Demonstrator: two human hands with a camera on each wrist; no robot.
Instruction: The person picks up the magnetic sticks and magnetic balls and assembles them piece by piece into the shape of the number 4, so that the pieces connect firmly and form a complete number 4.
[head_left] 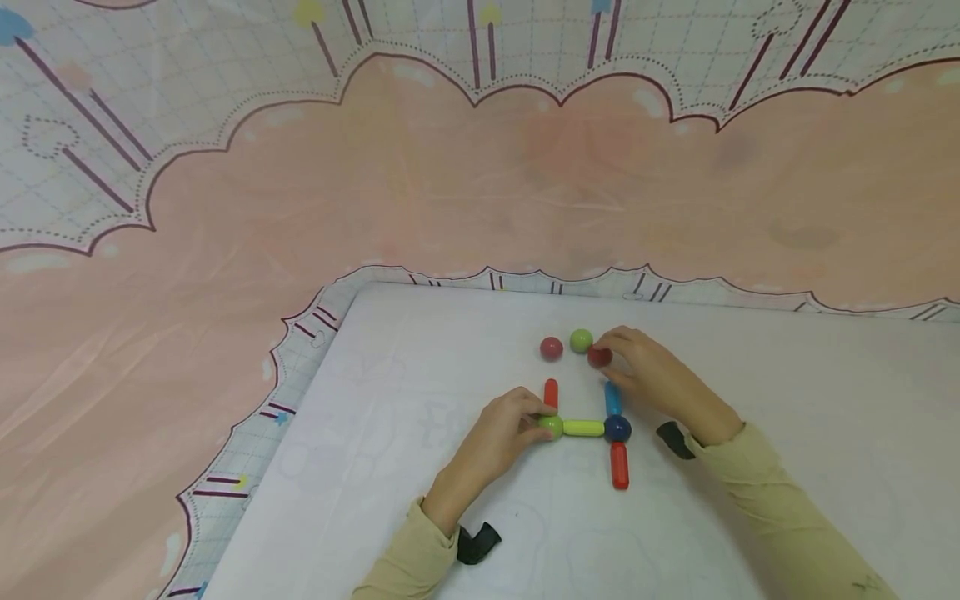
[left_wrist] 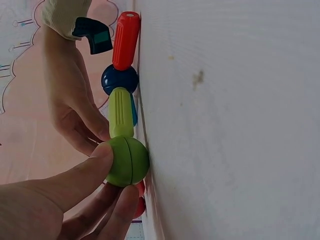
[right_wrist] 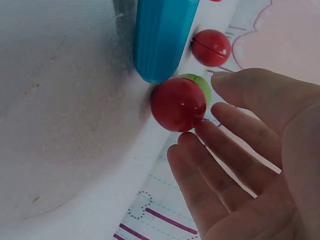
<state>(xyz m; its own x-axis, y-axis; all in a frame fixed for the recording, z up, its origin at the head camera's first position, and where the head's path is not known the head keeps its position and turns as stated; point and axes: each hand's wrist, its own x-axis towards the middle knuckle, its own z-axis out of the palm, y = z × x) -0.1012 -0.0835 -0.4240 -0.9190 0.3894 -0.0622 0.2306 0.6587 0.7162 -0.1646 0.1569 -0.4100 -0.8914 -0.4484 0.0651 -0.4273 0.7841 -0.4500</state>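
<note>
Worktop (head_left: pixel 360 500) bearing a ball-and-rod construction toy (head_left: pixel 577 427)

The right hand (head_left: pixel 656 379) has its grip apart beside a red ball (right_wrist: pixel 177 105); I cannot tell whether it touches. The left hand (head_left: pixel 491 433) has its grip clamped on the toy's green ball (left_wrist: pixel 127 162). From there a yellow-green rod (head_left: pixel 588 428) reaches a dark blue ball (head_left: pixel 618 429), with a blue rod (head_left: pixel 612 398) on its far side and a red rod (head_left: pixel 619 467) on its near side. Another red rod (head_left: pixel 551 392) lies beyond the green ball. Farther off sit a second red ball (head_left: pixel 551 348) and a loose green ball (head_left: pixel 581 340).

Pink scallop-patterned sheet (head_left: pixel 450 183) beyond a white work surface (head_left: pixel 375 433)
</note>
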